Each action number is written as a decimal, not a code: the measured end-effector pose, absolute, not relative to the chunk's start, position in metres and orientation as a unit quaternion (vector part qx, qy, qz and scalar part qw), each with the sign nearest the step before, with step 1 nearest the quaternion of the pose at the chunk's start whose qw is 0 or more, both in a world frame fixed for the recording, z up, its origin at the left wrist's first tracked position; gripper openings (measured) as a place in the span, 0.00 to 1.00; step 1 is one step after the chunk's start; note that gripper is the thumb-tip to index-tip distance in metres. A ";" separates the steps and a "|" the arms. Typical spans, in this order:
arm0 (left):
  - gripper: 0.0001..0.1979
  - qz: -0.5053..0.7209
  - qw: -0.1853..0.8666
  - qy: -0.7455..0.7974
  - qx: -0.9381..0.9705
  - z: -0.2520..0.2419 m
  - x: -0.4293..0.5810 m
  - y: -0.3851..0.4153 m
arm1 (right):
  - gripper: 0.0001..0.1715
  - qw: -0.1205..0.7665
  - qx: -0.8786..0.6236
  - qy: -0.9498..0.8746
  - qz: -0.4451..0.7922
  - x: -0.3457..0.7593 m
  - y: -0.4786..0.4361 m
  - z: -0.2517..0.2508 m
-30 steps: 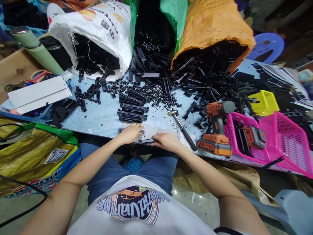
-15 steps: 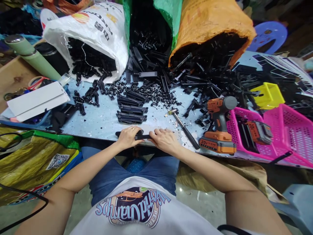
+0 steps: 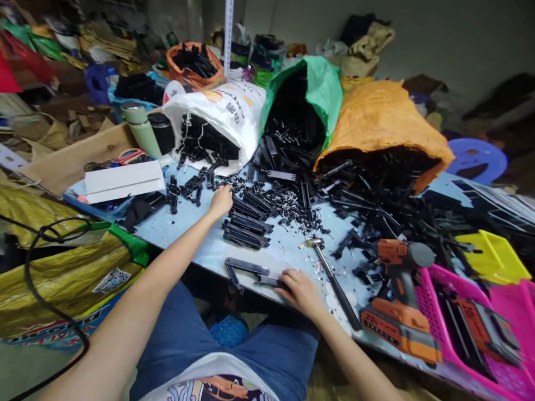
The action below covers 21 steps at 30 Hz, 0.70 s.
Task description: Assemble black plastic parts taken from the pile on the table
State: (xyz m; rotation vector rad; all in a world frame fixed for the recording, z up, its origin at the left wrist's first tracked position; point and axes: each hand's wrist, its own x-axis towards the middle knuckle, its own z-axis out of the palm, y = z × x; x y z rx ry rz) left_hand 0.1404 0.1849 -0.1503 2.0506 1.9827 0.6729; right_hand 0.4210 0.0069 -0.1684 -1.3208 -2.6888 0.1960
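Observation:
My left hand (image 3: 220,200) reaches far across the blue table (image 3: 188,234), fingers curled down among small black plastic pieces near the white sack (image 3: 225,117); what it grips is hidden. My right hand (image 3: 298,289) rests near the table's front edge, fingers pressing on a long black hinged part (image 3: 246,268) that lies half unfolded. A stack of assembled black parts (image 3: 246,228) lies between the two hands. A hammer (image 3: 332,281) lies just right of my right hand.
Green sack (image 3: 321,89) and orange sack (image 3: 384,122) spill black parts across the table's back. An orange cordless drill (image 3: 399,301) stands at right beside pink baskets (image 3: 472,328) and a yellow bin (image 3: 493,259). White folded card (image 3: 123,181) and green flask (image 3: 140,128) sit left.
My left hand let go of the long black part and stretched forward to the small pieces by the white sack. The head lifted, showing more of the room. My right hand stayed on the part.

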 end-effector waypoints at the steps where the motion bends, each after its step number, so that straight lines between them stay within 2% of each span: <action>1: 0.19 0.193 0.098 0.687 0.694 -0.149 0.133 0.202 | 0.13 0.079 -0.447 -0.888 0.077 0.421 0.003 -0.170; 8: 0.15 0.111 0.091 0.672 0.726 -0.161 0.132 0.232 | 0.16 0.120 -0.508 -0.850 0.071 0.418 0.034 -0.156; 15: 0.14 0.102 0.087 0.662 0.738 -0.153 0.127 0.222 | 0.15 0.013 -0.609 -0.793 0.021 0.390 0.138 -0.151; 18: 0.11 0.248 0.134 0.687 0.670 -0.150 0.117 0.195 | 0.13 -0.025 -0.611 -0.790 0.039 0.381 0.158 -0.151; 21: 0.11 0.443 0.306 0.662 0.522 -0.156 0.108 0.142 | 0.08 0.057 -0.634 -0.768 0.062 0.385 0.151 -0.150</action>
